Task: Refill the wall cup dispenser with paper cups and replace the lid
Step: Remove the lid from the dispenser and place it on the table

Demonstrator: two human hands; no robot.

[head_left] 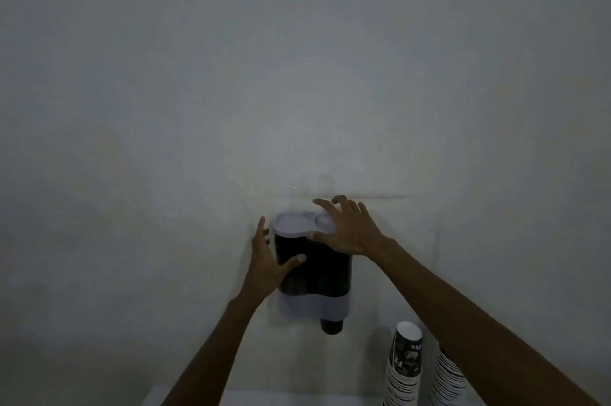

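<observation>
Dim, plain grey wall (297,74) fills the view, and fixed to it is the dark, double-barrelled plastic cup dispenser (314,273) with a pale grey band at its foot. Its pale, flat plastic lid (294,223) sits on top of the dispenser. A dark cup bottom (331,326) pokes out below the dispenser's right barrel.

The right hand (347,230) spreads over the lid's right end, fingers curled at its edge, seemingly touching but not clearly gripping. The left hand (267,260) lies open against the dispenser's left side, thumb across the front, steadying it.

Two stacks of printed paper cups (405,369) stand below and right of the dispenser, so this looks like lid handling; whether off or on, I cannot tell.
</observation>
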